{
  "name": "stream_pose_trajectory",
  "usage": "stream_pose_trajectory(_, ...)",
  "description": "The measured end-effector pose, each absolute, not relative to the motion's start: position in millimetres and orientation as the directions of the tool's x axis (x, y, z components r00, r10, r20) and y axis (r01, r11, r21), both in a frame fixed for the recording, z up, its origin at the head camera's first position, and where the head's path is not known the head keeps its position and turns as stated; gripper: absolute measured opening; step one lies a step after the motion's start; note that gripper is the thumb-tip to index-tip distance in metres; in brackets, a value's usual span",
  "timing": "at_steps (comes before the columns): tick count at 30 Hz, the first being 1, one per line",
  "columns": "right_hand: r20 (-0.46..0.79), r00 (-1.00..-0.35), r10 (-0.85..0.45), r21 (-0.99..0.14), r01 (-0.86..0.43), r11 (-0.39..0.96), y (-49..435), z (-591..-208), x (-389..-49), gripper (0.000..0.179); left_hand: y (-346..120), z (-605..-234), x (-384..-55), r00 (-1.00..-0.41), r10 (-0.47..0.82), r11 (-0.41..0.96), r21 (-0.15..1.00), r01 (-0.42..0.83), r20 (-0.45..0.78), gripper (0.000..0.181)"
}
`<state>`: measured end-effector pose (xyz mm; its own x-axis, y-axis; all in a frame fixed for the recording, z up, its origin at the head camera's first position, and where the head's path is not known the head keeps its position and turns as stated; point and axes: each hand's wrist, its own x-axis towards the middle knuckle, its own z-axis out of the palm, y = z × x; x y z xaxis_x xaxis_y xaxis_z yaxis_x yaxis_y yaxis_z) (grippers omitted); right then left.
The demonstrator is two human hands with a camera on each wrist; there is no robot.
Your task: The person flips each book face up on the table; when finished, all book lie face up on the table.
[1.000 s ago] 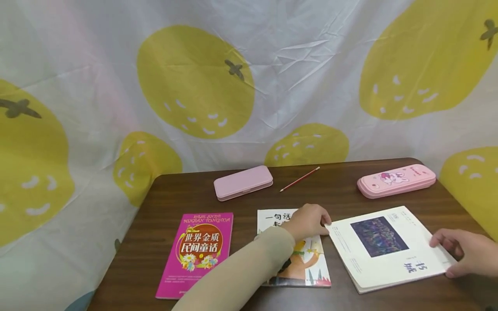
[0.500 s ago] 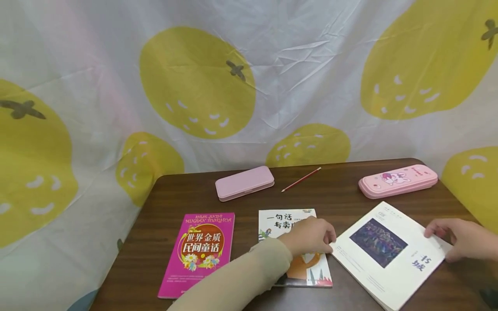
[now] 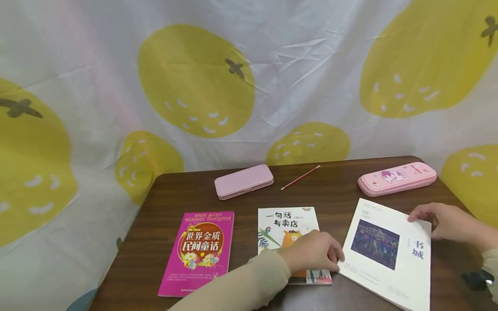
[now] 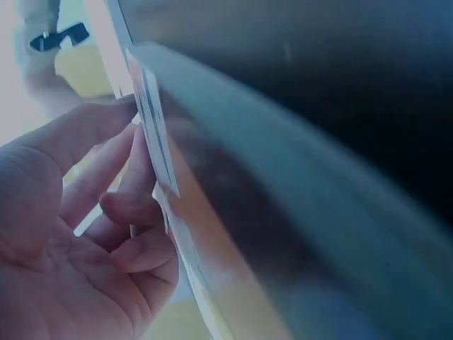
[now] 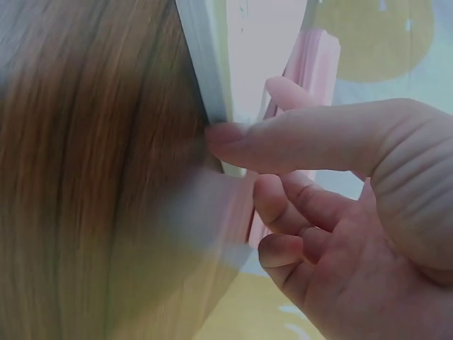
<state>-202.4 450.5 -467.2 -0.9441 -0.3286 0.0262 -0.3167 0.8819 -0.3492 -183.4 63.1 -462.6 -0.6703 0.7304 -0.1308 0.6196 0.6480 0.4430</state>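
A white book point(image 3: 404, 280) with a dark picture on its cover lies at the right of the table in the head view, turned slightly. My left hand point(image 3: 313, 252) pinches its left edge, reaching across a picture book point(image 3: 289, 216) with an orange animal on the front. At the white book's upper right corner, my right hand point(image 3: 447, 222) grips it; the right wrist view has the thumb point(image 5: 262, 145) on the book's edge. The left wrist view shows the left fingers point(image 4: 138, 248) curled close by the page edges. The sleeve and hand hide part of the picture book.
A magenta book point(image 3: 198, 255) lies at the left of the brown table point(image 3: 140, 242). Along the back are a plain pink case point(image 3: 244, 182), a red pencil point(image 3: 300, 177) and a pink pencil case with a rabbit point(image 3: 397, 178). A lemon-print curtain point(image 3: 295, 86) hangs behind.
The white book has turned clockwise between both hands, its top now pointing more away. My left hand has come nearer and slightly right; my right hand has moved up and left along the book.
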Motion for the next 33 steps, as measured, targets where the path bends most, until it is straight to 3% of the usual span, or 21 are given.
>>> stream_pose_trajectory(10, -0.022, -0.961, -0.276, -0.334, -0.254, 0.908, 437, -465, -225, 0.039, 67, -465, -162, -0.771, 0.631, 0.724, 0.422, 0.546, -0.085, 0.02)
stream_pose_trajectory(20, 0.05, -0.959, -0.28, -0.335, -0.28, 0.9, 425, -466, -236, 0.035, 73, -466, -145, -0.779, 0.626, 0.724, 0.407, 0.557, -0.046, 0.025)
stream_pose_trajectory(28, 0.082, -0.951, -0.299, -0.297, -0.309, 0.903, 416, -466, -242, 0.035, 85, -465, -133, -0.783, 0.62, 0.754, 0.3, 0.584, -0.034, 0.025)
stream_pose_trajectory(33, 0.08, -0.952, -0.296, -0.26, -0.307, 0.916, 410, -462, -235, 0.033, 82, -466, -132, -0.782, 0.622, 0.754, 0.295, 0.587, -0.033, 0.019)
